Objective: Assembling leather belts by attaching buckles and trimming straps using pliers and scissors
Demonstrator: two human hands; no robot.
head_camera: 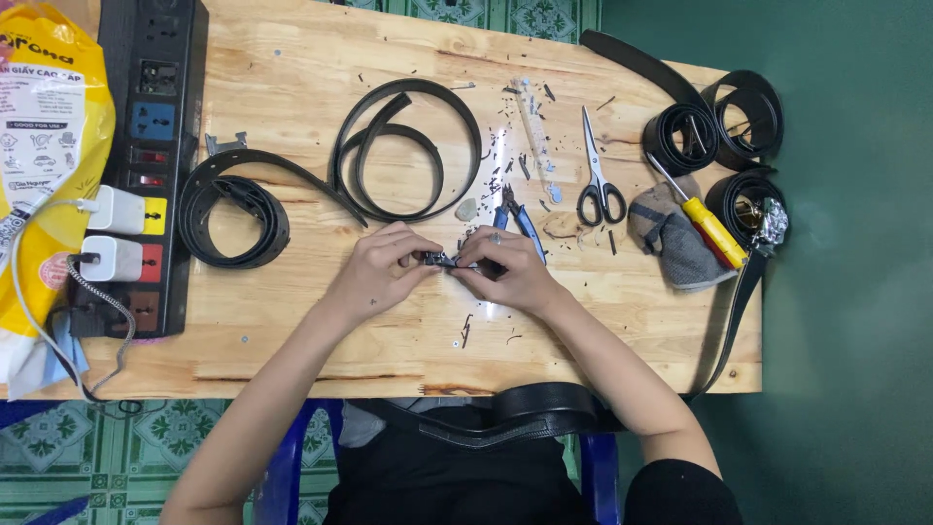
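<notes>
My left hand and my right hand meet at the middle of the wooden table. Together they pinch a small dark metal belt buckle between the fingertips. Blue-handled pliers lie just beyond my right hand. A loosely looped black belt rests farther back, and another coiled black belt lies to the left. A black belt also hangs across the near table edge over my lap.
Scissors, a yellow-handled screwdriver on a grey cloth, and several rolled black belts sit at right. A black power strip with white chargers and a yellow bag occupy the left. Small scraps litter the tabletop.
</notes>
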